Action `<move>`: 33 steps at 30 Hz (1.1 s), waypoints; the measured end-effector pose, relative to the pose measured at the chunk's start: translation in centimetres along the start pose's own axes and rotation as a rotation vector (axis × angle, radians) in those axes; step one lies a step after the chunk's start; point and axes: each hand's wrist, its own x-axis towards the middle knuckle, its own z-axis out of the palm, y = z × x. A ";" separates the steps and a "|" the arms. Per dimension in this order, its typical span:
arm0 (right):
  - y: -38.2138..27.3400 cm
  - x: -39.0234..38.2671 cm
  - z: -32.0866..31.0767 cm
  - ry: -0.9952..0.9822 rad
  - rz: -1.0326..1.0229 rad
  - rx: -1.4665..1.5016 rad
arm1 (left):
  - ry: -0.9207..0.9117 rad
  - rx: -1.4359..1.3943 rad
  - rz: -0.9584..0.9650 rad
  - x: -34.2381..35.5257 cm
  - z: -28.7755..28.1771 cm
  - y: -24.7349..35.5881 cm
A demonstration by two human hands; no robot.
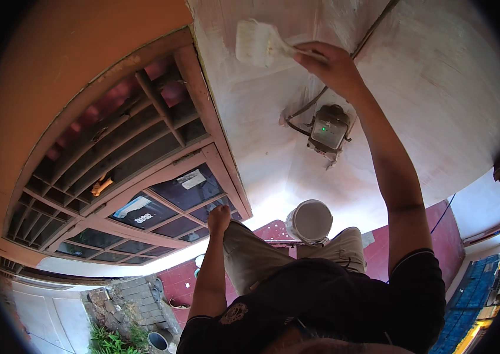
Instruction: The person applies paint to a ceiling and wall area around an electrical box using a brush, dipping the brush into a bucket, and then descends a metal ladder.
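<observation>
A wide paintbrush with pale bristles is in my right hand, its handle gripped in my closed fingers. The bristles are at the whitish wall, up and left of the hand; whether they touch it I cannot tell. My left hand is closed in a fist by the lower corner of the paned window; what it holds, if anything, is hidden. A white bucket stands between my knees and the wall, and its inside looks pale.
A grey meter box with a green light sticks out of the wall below my right hand. A dark cable runs up from it. Wooden louvres sit above the window. Red floor, green plants and a grey pail lie below.
</observation>
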 end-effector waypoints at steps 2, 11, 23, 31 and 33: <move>-0.2 1.8 0.2 0.014 -0.127 -0.113 | -0.011 -0.012 0.007 0.0 0.0 0.2; 2.8 2.1 -4.8 0.174 -0.002 -0.415 | 0.028 -0.047 0.029 0.1 -0.3 -0.1; -5.9 0.0 8.1 0.184 -0.146 -0.586 | 0.006 0.020 0.051 0.1 0.1 0.5; -4.4 0.4 6.3 0.232 -0.234 -0.285 | -0.002 0.007 0.049 0.0 0.3 0.5; -1.8 0.9 4.0 0.232 -0.193 -0.365 | 0.014 -0.009 0.047 0.0 0.1 0.1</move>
